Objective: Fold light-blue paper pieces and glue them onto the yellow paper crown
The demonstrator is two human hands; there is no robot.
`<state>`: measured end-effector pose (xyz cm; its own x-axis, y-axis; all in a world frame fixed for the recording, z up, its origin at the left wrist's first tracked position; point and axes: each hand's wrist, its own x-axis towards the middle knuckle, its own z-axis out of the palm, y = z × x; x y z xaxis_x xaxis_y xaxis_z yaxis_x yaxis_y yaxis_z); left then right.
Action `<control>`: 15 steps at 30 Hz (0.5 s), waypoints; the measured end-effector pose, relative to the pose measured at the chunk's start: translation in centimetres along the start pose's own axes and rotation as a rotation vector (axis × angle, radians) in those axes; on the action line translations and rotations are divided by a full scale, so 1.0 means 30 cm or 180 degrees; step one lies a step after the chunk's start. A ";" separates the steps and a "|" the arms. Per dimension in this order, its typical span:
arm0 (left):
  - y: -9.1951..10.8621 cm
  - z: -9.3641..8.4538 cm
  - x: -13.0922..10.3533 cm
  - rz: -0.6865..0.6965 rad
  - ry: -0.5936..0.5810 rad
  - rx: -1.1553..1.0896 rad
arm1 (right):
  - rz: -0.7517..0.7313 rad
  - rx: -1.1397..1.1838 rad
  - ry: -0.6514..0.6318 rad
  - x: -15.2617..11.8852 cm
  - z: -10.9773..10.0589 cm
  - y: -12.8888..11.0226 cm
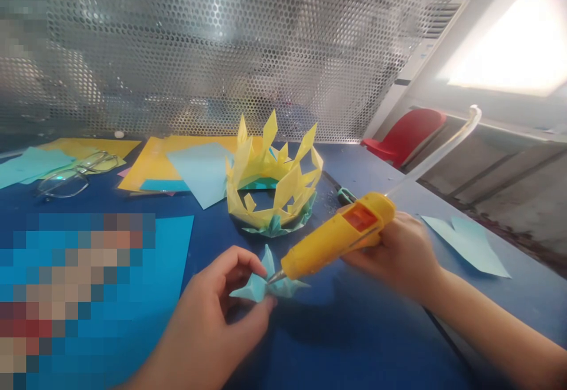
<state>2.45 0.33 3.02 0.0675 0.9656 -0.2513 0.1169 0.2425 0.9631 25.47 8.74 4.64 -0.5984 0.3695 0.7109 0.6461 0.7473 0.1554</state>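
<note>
My left hand pinches a light blue folded paper flower with pointed petals, between thumb and fingers, just over the table. In my right hand is a yellow hot glue gun, fingers wrapped round its handle. The metal nozzle points down and left and meets the middle of the flower, or comes very close to it. A clear glue stick juts out of the gun's back end. Just beyond the flower stands a yellow paper crown with diamond-shaped points and green-blue folded paper along its lower edge.
Behind the crown lie yellow and pale blue paper sheets. Eyeglasses rest on papers at left, beyond a bright blue sheet. Scissors and a pale green paper piece lie rightward. A perforated metal screen borders the table.
</note>
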 end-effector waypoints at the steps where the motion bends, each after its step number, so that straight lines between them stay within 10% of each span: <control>1: 0.000 0.000 0.000 0.0002 -0.0003 0.0017 | 0.0002 -0.0006 0.0005 0.000 0.000 -0.001; 15: 0.001 -0.001 -0.001 -0.0036 -0.0011 -0.0035 | 0.0054 -0.0074 -0.0061 0.005 -0.010 0.000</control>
<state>2.43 0.31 3.06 0.0695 0.9624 -0.2626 0.1066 0.2546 0.9612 25.52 8.61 4.95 -0.5960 0.3928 0.7003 0.6670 0.7278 0.1595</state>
